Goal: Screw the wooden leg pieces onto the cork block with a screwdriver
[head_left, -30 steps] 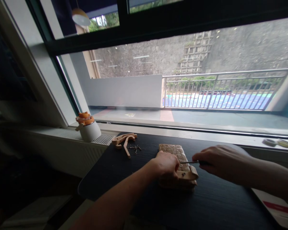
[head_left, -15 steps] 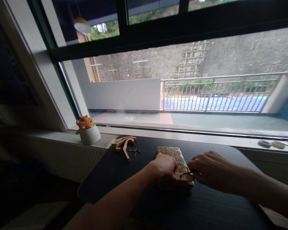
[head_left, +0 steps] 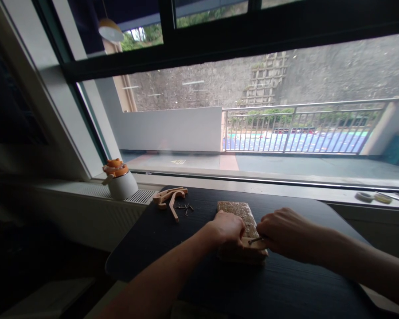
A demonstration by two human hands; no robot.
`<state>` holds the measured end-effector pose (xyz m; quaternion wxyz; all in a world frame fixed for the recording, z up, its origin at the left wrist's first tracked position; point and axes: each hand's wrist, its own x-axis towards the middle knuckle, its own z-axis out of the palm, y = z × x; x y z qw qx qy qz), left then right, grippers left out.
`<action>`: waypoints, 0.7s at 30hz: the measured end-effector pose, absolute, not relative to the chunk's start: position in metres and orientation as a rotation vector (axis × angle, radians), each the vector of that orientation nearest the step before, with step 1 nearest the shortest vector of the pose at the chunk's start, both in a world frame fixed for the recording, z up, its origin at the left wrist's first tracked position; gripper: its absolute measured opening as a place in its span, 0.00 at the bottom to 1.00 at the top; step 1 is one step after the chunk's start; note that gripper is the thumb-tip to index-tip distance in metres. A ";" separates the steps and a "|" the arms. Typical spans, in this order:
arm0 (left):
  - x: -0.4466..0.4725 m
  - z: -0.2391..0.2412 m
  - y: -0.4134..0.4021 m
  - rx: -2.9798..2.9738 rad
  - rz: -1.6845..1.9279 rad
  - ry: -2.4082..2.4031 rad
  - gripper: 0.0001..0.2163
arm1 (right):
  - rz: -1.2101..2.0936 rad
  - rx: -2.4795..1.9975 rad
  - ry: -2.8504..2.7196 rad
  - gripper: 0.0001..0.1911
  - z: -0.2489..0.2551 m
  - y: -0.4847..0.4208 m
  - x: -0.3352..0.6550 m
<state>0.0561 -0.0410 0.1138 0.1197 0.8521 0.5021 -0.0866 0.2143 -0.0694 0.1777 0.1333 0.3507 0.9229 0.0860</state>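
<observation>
My left hand [head_left: 228, 228] is closed on a light wooden piece [head_left: 245, 243], pressing it down on a block wrapped in shiny brownish woven material [head_left: 237, 210]. Fingers of my right hand [head_left: 279, 230] are closed around a thin metal rod-like tool [head_left: 257, 239]. Its tip meets the top of the wooden piece; my fingers hide its other end, so its exact kind does not show. The block lies flat on a dark table [head_left: 146, 248].
Curved wooden pieces [head_left: 175, 206] and several small screws [head_left: 187, 207] lie at the table's back left. A grey pot with an orange lid [head_left: 123, 186] stands on the radiator cover by the window. Tape rolls [head_left: 365, 196] rest on the sill at right.
The metal tool has turned slightly in my right hand, and that hand has shifted a little to the left. My left hand keeps its hold on the wooden piece.
</observation>
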 end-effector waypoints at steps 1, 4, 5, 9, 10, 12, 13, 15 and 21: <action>0.056 0.115 -0.041 2.491 -0.258 1.464 0.13 | 0.274 1.003 2.662 0.09 0.180 -0.069 0.211; 0.056 0.118 -0.042 2.494 -0.267 1.466 0.12 | 0.310 0.969 2.642 0.08 0.185 -0.067 0.201; 0.056 0.119 -0.043 2.498 -0.267 1.467 0.12 | 0.312 0.964 2.643 0.09 0.187 -0.066 0.198; 0.054 0.118 -0.045 2.517 -0.257 1.473 0.12 | 0.285 0.956 2.641 0.06 0.193 -0.060 0.189; 0.053 0.118 -0.045 2.517 -0.252 1.477 0.12 | 0.278 0.956 2.638 0.05 0.194 -0.059 0.188; 0.052 0.117 -0.045 2.513 -0.245 1.480 0.12 | 0.268 0.957 2.636 0.05 0.195 -0.058 0.188; 0.051 0.116 -0.045 2.510 -0.243 1.476 0.12 | 0.264 0.958 2.637 0.05 0.195 -0.058 0.188; 0.051 0.116 -0.044 2.507 -0.244 1.462 0.13 | 0.251 0.956 2.642 0.05 0.194 -0.057 0.189; 0.053 0.108 -0.045 2.359 0.090 1.379 0.16 | 0.222 0.951 2.665 0.08 0.189 -0.054 0.193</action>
